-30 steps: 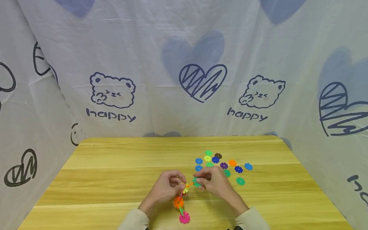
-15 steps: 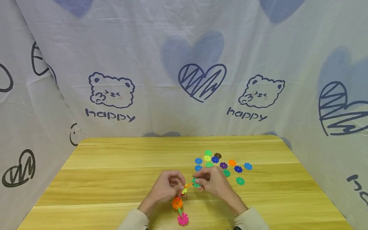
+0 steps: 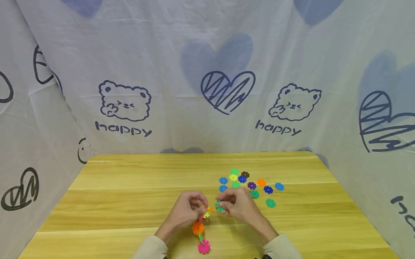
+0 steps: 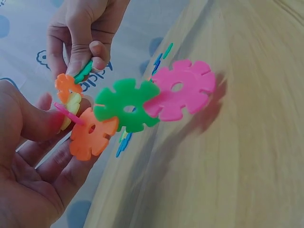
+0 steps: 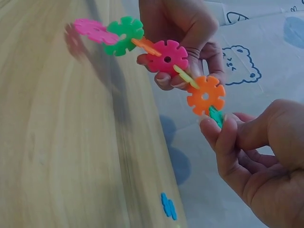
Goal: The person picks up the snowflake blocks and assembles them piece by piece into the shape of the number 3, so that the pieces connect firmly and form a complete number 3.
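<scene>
With the left hand (image 3: 189, 210) pinching the chain's yellow notched disc (image 4: 72, 108) and the right (image 3: 242, 204) pinching the teal disc (image 5: 216, 117) against the orange disc (image 5: 196, 98) between them, square the slots crosswise before pressing.

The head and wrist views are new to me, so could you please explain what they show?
There is no machine, only a person's bare left hand and right hand. The head view comes from a camera worn on the head, looking forward and down; the other two come from cameras on the wrists, watching each hand's work. On the table lie loose discs in several colours. The left hand pinches a chain of linked discs near its yellow disc, while the right pinches a green disc against the orange disc at the chain's end.
</scene>
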The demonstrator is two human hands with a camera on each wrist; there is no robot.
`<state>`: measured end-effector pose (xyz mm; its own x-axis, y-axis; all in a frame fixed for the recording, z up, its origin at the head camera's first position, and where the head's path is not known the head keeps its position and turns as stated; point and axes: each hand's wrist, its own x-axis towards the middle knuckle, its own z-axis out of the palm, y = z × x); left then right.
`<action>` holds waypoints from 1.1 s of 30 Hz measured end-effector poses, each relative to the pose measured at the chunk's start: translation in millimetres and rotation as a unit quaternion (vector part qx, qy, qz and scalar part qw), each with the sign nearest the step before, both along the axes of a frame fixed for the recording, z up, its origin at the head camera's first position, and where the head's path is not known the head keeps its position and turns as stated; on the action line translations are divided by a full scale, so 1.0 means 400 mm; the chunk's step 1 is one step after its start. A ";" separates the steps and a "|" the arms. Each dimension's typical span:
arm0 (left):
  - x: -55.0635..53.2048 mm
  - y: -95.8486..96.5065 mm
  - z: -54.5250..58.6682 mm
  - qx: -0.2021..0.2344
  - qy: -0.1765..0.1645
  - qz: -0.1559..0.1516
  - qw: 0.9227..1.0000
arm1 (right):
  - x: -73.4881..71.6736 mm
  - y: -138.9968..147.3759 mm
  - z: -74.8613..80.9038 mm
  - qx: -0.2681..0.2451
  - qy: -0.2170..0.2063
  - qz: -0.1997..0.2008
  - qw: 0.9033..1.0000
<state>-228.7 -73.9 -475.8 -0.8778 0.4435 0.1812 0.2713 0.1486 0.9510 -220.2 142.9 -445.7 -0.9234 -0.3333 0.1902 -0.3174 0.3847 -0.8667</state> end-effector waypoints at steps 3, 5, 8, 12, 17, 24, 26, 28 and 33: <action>0.001 0.000 0.001 0.001 0.000 -0.003 1.000 | 0.001 0.000 0.000 0.004 0.002 0.001 1.000; 0.003 0.000 0.002 -0.001 0.001 0.004 1.000 | 0.001 -0.003 -0.002 0.008 0.006 -0.005 1.000; 0.004 -0.001 0.005 -0.004 0.002 0.016 1.000 | 0.003 -0.009 -0.005 0.009 0.008 -0.016 1.000; 0.005 -0.002 0.007 -0.007 0.007 0.014 1.000 | 0.005 -0.011 -0.006 0.015 0.007 -0.011 1.000; 0.006 -0.003 0.008 -0.013 0.006 -0.001 1.000 | 0.005 -0.005 -0.008 0.023 -0.003 0.010 1.000; 0.003 -0.002 0.018 -0.009 -0.011 0.012 1.000 | -0.006 0.012 -0.006 0.008 0.003 0.012 1.000; 0.001 0.000 0.019 -0.011 -0.008 0.015 1.000 | -0.009 0.017 -0.006 0.011 0.011 0.006 1.000; 0.001 0.003 0.019 -0.010 -0.008 0.014 1.000 | -0.011 0.021 -0.006 0.011 0.010 -0.008 1.000; 0.003 0.006 0.022 -0.006 -0.019 0.018 1.000 | -0.014 0.025 -0.005 -0.001 -0.005 -0.040 0.999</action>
<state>-227.3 -71.5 -466.9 -0.8994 0.4138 0.1411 0.2284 0.1696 0.9587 -225.8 153.0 -447.6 -0.9488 -0.2586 0.1816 -0.2774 0.4065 -0.8705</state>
